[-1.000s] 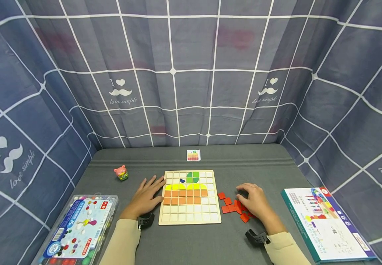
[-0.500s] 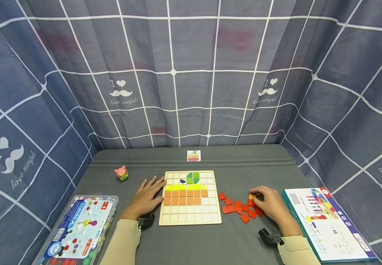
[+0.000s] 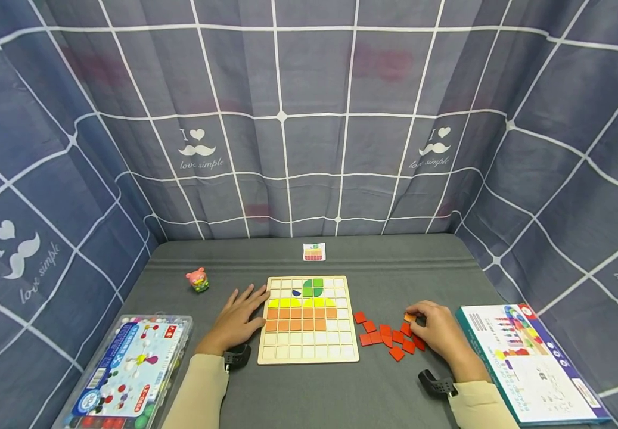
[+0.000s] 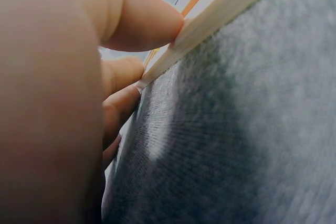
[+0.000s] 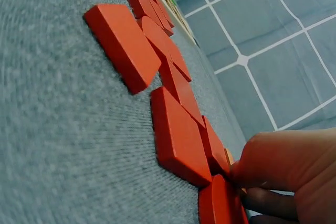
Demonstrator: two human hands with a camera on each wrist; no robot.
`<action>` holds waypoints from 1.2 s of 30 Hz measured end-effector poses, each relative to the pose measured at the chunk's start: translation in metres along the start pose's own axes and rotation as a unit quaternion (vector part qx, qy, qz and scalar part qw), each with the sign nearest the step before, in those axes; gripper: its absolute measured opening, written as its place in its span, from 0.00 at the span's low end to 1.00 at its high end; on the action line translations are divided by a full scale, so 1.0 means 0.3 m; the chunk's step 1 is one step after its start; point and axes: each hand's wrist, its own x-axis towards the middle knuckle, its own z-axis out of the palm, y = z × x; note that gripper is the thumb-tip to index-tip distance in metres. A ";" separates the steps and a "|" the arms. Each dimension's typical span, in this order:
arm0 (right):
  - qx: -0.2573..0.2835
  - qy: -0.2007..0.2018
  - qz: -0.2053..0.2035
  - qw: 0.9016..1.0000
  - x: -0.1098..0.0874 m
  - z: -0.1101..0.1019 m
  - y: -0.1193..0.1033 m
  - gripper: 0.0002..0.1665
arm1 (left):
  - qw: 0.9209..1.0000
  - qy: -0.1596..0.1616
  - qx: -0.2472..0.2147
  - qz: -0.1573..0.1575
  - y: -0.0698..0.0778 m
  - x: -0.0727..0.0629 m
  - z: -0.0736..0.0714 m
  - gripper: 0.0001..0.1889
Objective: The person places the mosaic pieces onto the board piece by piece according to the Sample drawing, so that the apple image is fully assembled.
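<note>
A square wooden grid board (image 3: 309, 353) bears rows of orange tiles (image 3: 295, 325), a row of yellow pieces (image 3: 291, 302), green pieces (image 3: 312, 288) and a small dark blue piece (image 3: 295, 292). My left hand (image 3: 235, 319) lies with spread fingers against its left edge; in the left wrist view the fingertips (image 4: 170, 27) touch the board's side. To the right, my right hand (image 3: 440, 329) pinches an orange tile (image 3: 409, 317) at the far end of a loose cluster of red tiles (image 3: 397, 337). In the right wrist view the thumb (image 5: 268, 158) mostly hides that tile.
A small picture card (image 3: 314, 252) lies behind the board. At the back left stands a pink pig figurine (image 3: 197, 278). A clear plastic case (image 3: 132, 369) sits at front left, and a flat box (image 3: 531, 363) at right, close by the right forearm. A checked curtain (image 3: 309, 143) surrounds the table.
My right hand has moved right, from over the red tiles to their outer end, uncovering several of them and taking the orange tile between its fingers. The left hand has stayed put.
</note>
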 end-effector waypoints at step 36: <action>0.110 -0.005 -0.189 0.976 0.139 0.243 -0.336 0.14 | 1.000 -0.002 0.003 0.003 -0.020 0.003 0.013 0.36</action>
